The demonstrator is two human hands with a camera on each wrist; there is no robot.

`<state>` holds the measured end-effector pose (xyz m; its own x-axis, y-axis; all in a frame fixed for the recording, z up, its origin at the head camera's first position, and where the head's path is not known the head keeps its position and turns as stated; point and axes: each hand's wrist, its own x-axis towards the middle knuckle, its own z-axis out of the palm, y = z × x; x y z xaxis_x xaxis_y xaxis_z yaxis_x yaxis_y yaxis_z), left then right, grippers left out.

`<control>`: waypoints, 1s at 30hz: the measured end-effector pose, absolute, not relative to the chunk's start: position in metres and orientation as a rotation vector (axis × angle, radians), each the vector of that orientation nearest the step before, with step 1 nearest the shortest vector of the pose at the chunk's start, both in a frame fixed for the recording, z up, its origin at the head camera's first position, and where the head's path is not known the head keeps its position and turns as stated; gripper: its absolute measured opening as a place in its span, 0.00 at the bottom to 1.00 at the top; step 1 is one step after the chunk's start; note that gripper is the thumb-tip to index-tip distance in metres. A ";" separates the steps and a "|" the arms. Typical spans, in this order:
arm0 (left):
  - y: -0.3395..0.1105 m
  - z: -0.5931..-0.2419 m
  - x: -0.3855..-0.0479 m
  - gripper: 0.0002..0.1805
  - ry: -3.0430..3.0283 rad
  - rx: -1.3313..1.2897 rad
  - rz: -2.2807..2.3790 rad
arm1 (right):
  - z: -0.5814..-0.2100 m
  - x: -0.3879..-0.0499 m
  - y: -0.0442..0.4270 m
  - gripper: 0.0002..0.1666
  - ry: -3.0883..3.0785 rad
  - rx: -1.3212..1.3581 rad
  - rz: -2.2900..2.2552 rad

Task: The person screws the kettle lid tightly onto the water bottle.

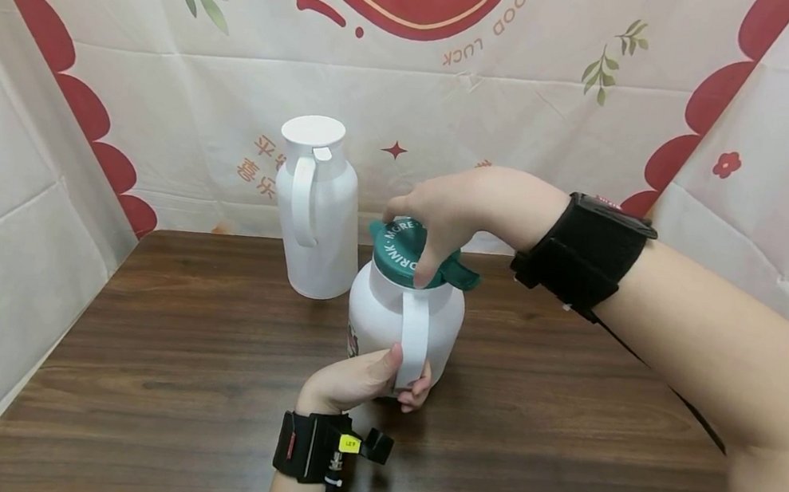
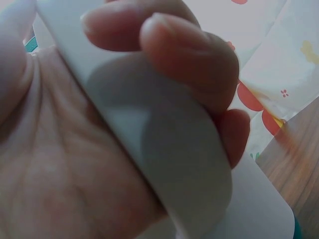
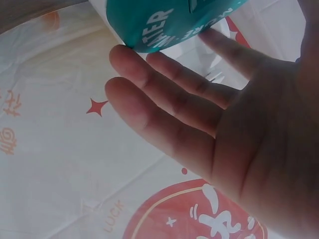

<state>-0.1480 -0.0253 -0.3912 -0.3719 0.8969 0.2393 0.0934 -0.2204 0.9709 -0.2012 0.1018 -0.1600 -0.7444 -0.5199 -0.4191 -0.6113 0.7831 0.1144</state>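
A squat white jug (image 1: 368, 307) with a green screw lid (image 1: 397, 250) stands on the table; pale lettering, including "DRINK" and "MORE", runs round the lid. My left hand (image 1: 359, 379) holds the jug's white handle (image 1: 415, 332) low down. In the left wrist view, its fingers (image 2: 189, 55) curl round the handle (image 2: 169, 144). From above, my right hand (image 1: 452, 208) grips the lid's rim, thumb on the near side. The right wrist view shows the fingertips (image 3: 124, 62) at the edge of the lid (image 3: 149, 22), with some fingers spread away from it.
Just left of the lidded jug stands a taller white jug (image 1: 324, 231), its handle turned toward me and its round top white. The brown wood table (image 1: 171, 383) meets a printed cloth (image 1: 236, 101) at its back edge. Cloth also hangs at both sides.
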 end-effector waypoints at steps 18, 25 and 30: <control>-0.024 -0.391 -0.147 0.46 1.417 1.224 1.663 | -0.158 -0.203 0.103 0.50 2.539 -0.991 0.363; -0.025 -0.392 -0.147 0.45 1.408 1.229 1.675 | -0.159 -0.206 0.105 0.50 2.548 -1.039 0.349; -0.025 -0.392 -0.147 0.46 1.409 1.219 1.673 | -0.159 -0.208 0.107 0.49 2.546 -1.076 0.338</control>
